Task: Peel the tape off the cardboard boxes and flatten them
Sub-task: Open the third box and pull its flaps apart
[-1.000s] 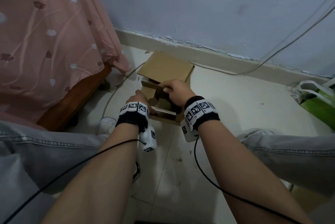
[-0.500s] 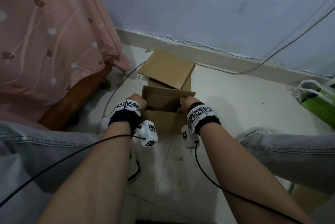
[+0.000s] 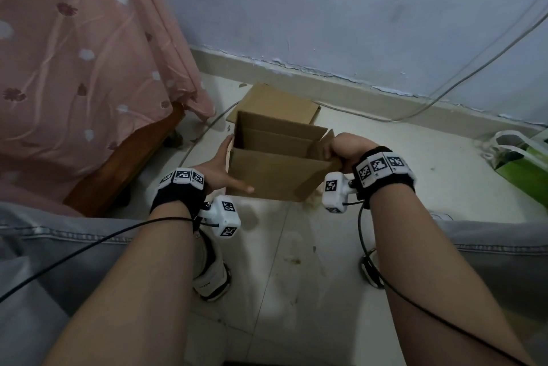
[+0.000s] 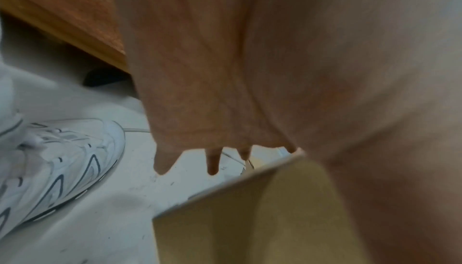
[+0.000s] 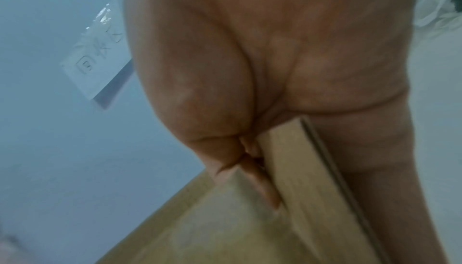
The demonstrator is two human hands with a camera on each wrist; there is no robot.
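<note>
A brown cardboard box (image 3: 275,175) is held off the floor between my hands, its open top facing up and its inside empty. My left hand (image 3: 221,167) lies flat against the box's left side, fingers straight along the wall and thumb on the front face; the left wrist view shows the palm (image 4: 212,90) against the box edge (image 4: 250,218). My right hand (image 3: 344,149) grips the box's right corner with curled fingers. In the right wrist view its fingers (image 5: 250,169) pinch a cardboard flap (image 5: 300,179). No tape is visible.
A flattened cardboard sheet (image 3: 275,101) lies on the floor behind the box, near the wall. A bed with a pink cover (image 3: 74,69) and wooden frame (image 3: 124,164) stands at the left. A green bag (image 3: 527,167) sits at the right. My white shoe (image 3: 212,273) is below the hands.
The box was on the floor with both hands working at its flaps. It has since been lifted towards me with its top open, and my hands have moved out to its two sides.
</note>
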